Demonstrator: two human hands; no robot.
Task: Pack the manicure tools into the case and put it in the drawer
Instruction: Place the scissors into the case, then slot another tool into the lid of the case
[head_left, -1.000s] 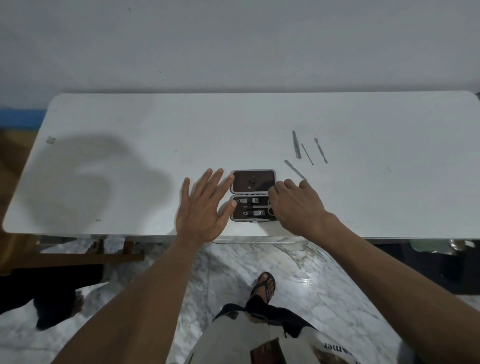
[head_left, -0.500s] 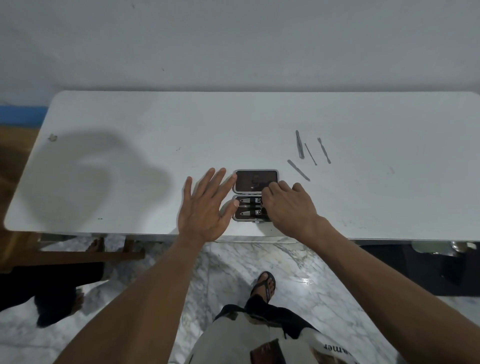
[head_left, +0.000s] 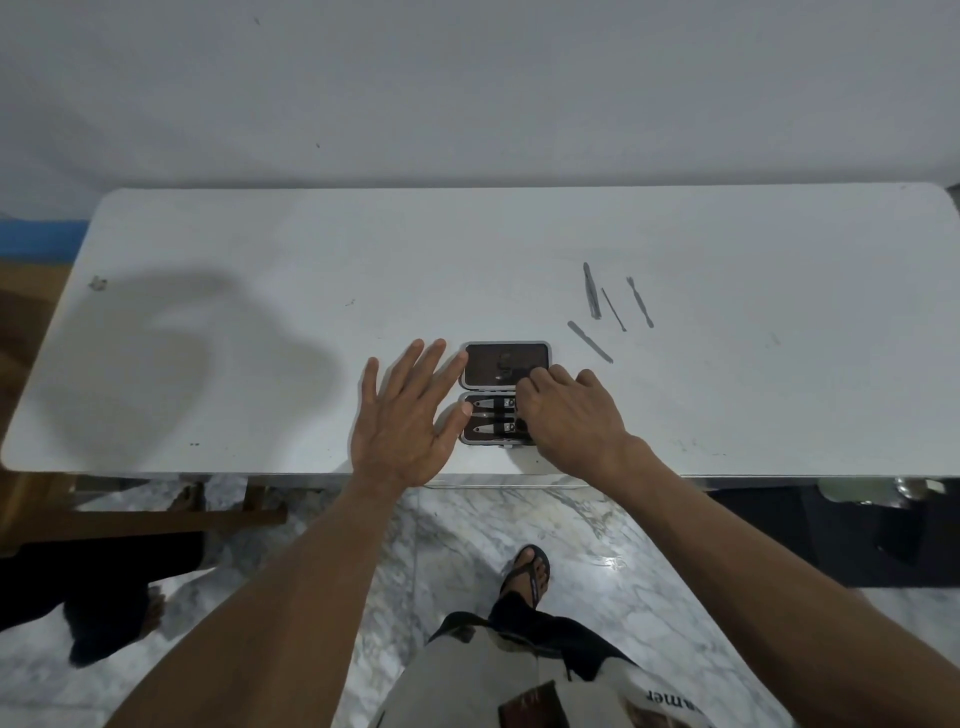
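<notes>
The case (head_left: 506, 392) lies opened flat near the front edge of the white tabletop (head_left: 260, 270), two clippers strapped in its near half; the left hand (head_left: 408, 415) rests flat beside it, fingers spread, grip released, fingertips touching the case's left edge; the right hand (head_left: 569, 415) covers the case's right side, fingers curled, and whether its grip pinches anything I cannot tell; four slim metal tools (head_left: 610, 309) lie loose to the right, apart from the case.
</notes>
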